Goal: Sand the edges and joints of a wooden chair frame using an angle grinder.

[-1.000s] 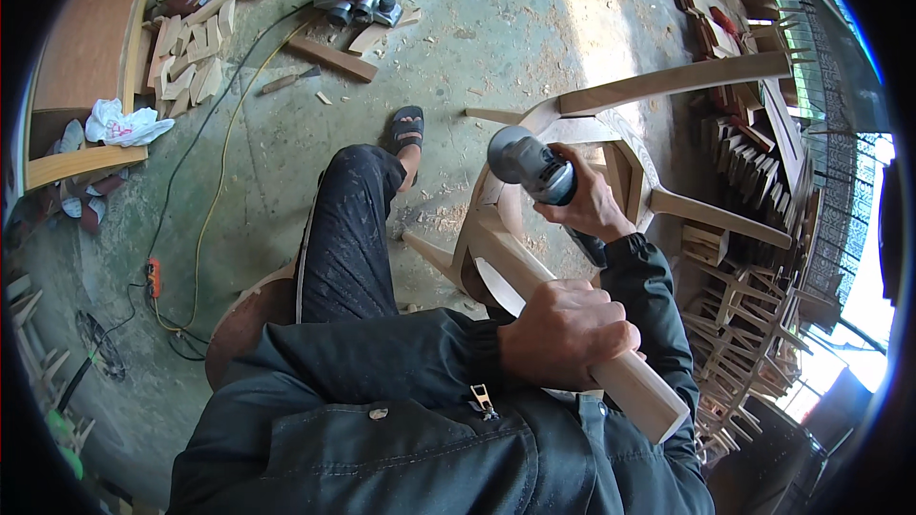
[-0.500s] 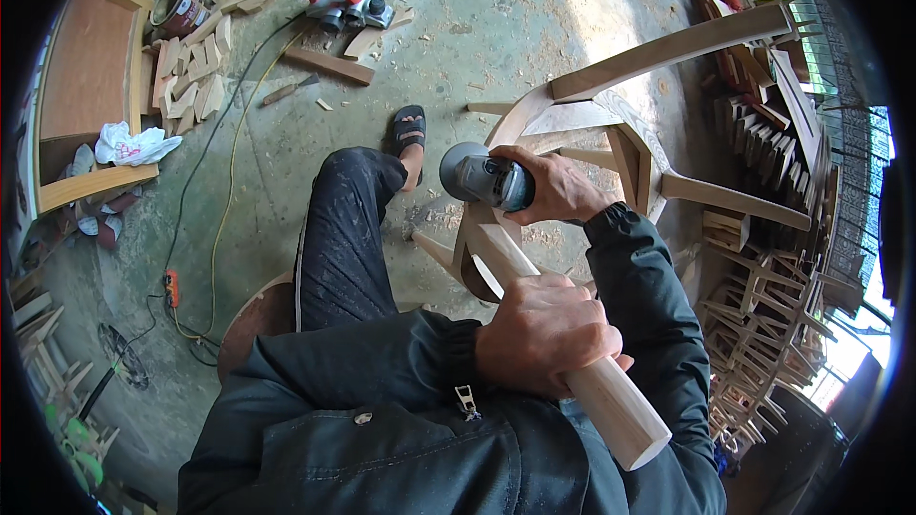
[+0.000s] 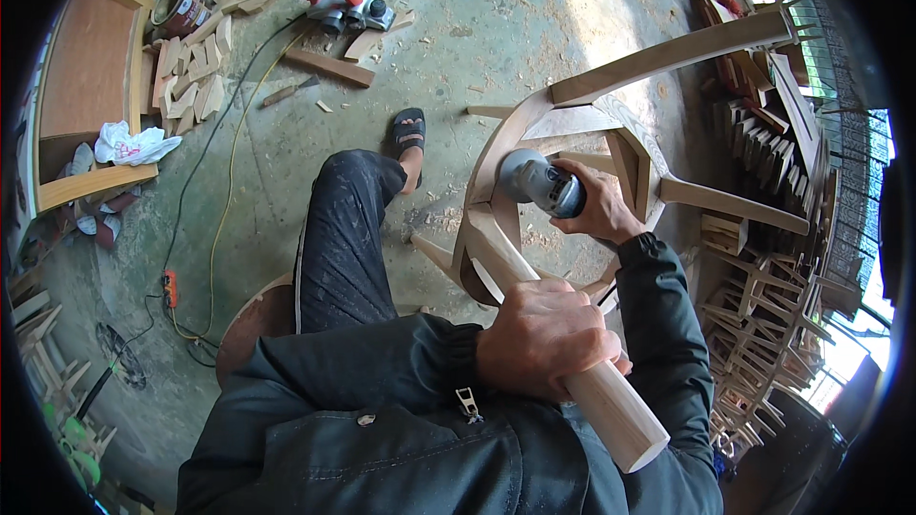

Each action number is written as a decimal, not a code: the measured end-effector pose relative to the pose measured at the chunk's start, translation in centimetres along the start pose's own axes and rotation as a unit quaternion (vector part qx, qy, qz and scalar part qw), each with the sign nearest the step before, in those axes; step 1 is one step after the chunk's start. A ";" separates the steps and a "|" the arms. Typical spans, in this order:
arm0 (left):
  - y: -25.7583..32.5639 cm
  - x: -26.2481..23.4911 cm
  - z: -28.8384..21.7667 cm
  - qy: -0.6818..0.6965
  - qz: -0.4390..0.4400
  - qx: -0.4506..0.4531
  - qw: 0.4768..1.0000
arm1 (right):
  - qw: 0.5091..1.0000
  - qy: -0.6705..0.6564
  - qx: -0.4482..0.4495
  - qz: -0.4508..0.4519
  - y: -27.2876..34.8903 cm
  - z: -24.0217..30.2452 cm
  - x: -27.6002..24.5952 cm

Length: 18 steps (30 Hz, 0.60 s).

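Note:
A bare wooden chair frame (image 3: 489, 162) lies tipped over in front of me, its legs jutting out to the sides. My left hand (image 3: 549, 336) is closed around one thick chair leg (image 3: 618, 415), whose end points back toward my body. In my right hand (image 3: 603, 202) is a grey angle grinder (image 3: 551, 186), fingers wrapped around its body. Its round disc (image 3: 520, 172) is against or just over the inner side of the curved frame rail; exact contact cannot be made out.
A red and grey electric planer (image 3: 348, 10), a chisel (image 3: 289, 91) and offcuts (image 3: 198, 72) lie on the shaving-strewn floor. An orange cord connector (image 3: 170, 288) sits on cables at left. Stacked wooden parts (image 3: 763, 324) line the right. My sandalled foot (image 3: 408, 138) stands beside the frame.
My right hand has moved the angle grinder right, from the outer side of the curved rail to its inner side. My left hand keeps its grip on the chair leg.

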<state>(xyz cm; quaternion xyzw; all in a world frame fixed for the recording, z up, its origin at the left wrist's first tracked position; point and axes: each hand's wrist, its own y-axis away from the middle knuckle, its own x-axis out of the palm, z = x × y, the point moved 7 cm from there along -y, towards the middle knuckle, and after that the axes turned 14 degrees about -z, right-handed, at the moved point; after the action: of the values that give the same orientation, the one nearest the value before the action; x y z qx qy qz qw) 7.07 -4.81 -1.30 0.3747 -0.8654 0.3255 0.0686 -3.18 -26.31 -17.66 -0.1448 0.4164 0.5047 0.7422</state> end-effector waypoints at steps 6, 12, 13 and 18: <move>-0.2 0.0 -0.1 -0.016 0.027 0.005 0.999 | 0.995 -0.043 0.063 -0.060 0.2 0.6 1.3; -0.3 0.2 -0.1 -0.017 0.045 0.001 0.999 | 0.999 -0.004 0.014 -0.037 -1.0 2.5 3.6; -0.2 0.1 -0.2 -0.016 0.045 0.003 0.999 | 0.999 -0.006 0.015 -0.042 -1.0 2.4 3.5; 0.0 0.4 0.0 -0.015 0.053 0.003 0.998 | 0.972 -0.030 0.173 -0.158 -2.1 -1.7 1.1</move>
<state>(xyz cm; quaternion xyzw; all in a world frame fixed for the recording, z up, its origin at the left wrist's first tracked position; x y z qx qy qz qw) 6.79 -5.09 -1.13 0.3335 -0.8838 0.3259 0.0375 -2.00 -27.64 -19.97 -0.0626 0.4465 0.3054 0.8387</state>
